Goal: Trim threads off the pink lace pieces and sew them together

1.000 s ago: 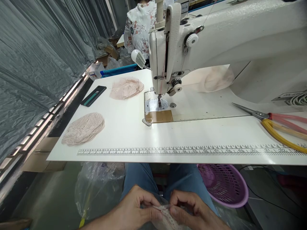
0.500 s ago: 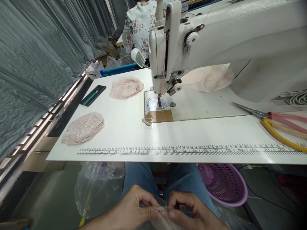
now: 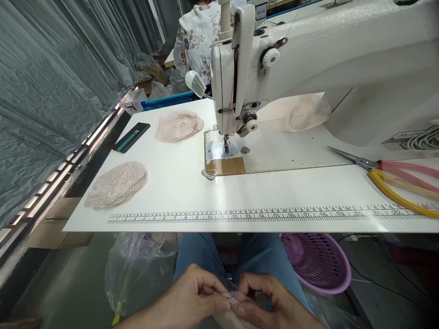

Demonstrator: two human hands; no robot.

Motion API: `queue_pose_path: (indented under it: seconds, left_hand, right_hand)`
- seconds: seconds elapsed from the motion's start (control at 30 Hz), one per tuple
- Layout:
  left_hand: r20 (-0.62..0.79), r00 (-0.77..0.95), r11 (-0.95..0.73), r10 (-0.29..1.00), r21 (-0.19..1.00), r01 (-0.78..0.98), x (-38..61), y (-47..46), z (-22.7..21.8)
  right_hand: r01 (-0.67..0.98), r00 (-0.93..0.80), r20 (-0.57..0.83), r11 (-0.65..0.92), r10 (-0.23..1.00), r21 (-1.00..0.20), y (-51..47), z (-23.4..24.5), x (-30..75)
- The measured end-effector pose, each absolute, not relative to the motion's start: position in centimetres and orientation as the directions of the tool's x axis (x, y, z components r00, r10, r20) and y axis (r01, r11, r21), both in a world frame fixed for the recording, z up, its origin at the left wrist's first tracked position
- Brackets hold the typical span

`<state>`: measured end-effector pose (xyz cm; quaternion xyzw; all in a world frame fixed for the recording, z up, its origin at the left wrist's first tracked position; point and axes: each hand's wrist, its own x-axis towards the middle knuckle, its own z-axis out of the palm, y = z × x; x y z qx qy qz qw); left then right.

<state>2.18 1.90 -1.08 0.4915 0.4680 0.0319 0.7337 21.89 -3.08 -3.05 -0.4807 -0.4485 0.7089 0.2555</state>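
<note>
Lace piece [image 3: 233, 313] is being held low over the lap [image 3: 196, 256], between the left hand [image 3: 195, 297] and the right hand [image 3: 270, 304], each pinching it with thumb and fingers. Their fingertips are standing slightly closer than a second ago, leaving less lace showing; to my eye, they are working one small spot. Its visible length is slanting from the fingertips toward the body and rightward, its far end lying out of view. Beyond the left hand, a lace stack [image 3: 118, 185] is resting; beyond the right, scissors [image 3: 373, 165].
</note>
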Motion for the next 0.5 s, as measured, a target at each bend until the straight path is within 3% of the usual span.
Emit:
queue_pose_path:
  seconds: [0.5]
  left_hand:
    - [-0.677, 0.529, 0.552, 0.511, 0.731, 0.401, 1.4, 2.0, -1.5]
  right_hand:
    - [0.107, -0.441, -0.433, -0.433, 0.786, -0.895, -3.6, -3.9, 23.3]
